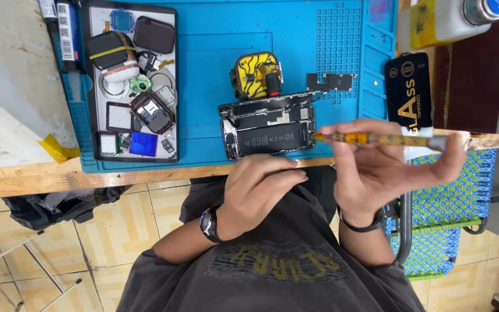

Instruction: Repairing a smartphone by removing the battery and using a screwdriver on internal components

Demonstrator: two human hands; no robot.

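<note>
Looking down from the head camera, the nearest things sit low in the frame: a grey printed shirt (272,266) and two forearms, a dark wristwatch (209,224) on the one at centre-left and a black band (360,222) on the one at centre-right. Just above them the left hand (261,188) lies at the wooden table edge (24,179), its fingers drawn together and curled, touching the near edge of the opened phone (268,136); whether it truly pinches the phone is hard to tell from this angle. To the right of centre, the right hand (385,167) is clamped around a yellow-handled screwdriver (376,139), held level, its tip meeting the phone's right end. The phone lies in the middle of the frame on a blue work mat (203,69), its inside exposed with a black battery showing. Just beyond it, upper centre, stands a small yellow-and-black device (256,75), and to its right a flat dark part (331,82). In the upper left, a black tray (90,104) holds small square gadgets and loose parts. At upper right lie a black packet (408,86) and, further back, a white bottle (446,20). A blue woven chair (451,202) shows at lower right.
</note>
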